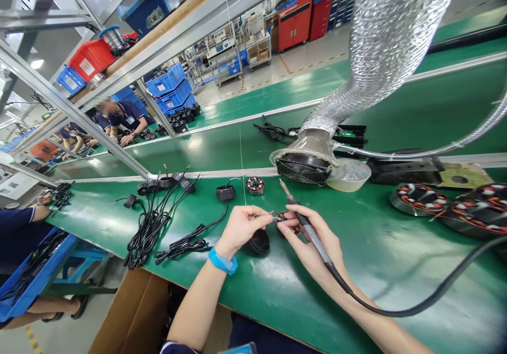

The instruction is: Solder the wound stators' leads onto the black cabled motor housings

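My left hand [242, 227], with a blue band on its wrist, pinches the end of a thin wire [273, 217]. Against it, my right hand [317, 235] is closed around a soldering iron [309, 230], whose tip points up and away over the bench. The thumb and fingers of that same hand also steady a small wound motor stator [282, 217], mostly hidden by them. Just under my left hand lies a round black housing [259, 243]. A second stator [255, 185] with red and white windings lies flat behind my hands.
Black cables [148, 227] lie bundled at the left, with a coiled cable [186, 245] nearer me. A fume fan [303, 169] under a foil duct [388, 31] stands behind my right hand. Large stators [420, 198] sit at the right. Co-workers [127, 116] sit across.
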A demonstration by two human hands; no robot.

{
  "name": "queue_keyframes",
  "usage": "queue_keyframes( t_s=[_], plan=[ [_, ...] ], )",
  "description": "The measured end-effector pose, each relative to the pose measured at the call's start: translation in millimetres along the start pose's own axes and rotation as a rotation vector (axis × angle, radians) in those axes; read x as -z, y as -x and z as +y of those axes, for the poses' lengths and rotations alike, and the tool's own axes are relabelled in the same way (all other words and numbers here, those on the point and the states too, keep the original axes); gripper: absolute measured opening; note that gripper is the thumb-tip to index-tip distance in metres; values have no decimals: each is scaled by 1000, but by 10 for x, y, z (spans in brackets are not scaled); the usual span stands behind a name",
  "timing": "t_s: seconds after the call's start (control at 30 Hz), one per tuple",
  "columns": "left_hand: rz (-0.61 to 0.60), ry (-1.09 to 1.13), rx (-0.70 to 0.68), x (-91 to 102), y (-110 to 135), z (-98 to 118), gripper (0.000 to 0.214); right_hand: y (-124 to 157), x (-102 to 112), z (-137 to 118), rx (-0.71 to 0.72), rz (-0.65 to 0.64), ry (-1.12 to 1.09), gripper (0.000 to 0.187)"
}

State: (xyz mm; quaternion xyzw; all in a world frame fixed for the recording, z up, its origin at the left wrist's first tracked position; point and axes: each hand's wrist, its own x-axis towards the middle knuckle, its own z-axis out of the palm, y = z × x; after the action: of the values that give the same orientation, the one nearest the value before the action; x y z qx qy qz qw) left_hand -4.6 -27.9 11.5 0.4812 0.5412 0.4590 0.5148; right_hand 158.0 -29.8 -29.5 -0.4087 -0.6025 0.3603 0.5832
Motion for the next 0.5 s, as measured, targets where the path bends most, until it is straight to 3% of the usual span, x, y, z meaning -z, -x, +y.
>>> queue_keyframes(
  t_s=[0.2, 0.4, 0.5],
  plan=[
    [-52, -36, 4, 5, 13, 29, 41, -47, -18, -61, 33, 61, 74, 38],
    [-133, -217, 5, -29, 69, 44, 21, -108, -75, -144, 184, -25, 84, 29],
    [-160, -238, 13, -18, 85, 39, 23, -125, -63, -154, 221, -59, 91, 26]
  ],
)
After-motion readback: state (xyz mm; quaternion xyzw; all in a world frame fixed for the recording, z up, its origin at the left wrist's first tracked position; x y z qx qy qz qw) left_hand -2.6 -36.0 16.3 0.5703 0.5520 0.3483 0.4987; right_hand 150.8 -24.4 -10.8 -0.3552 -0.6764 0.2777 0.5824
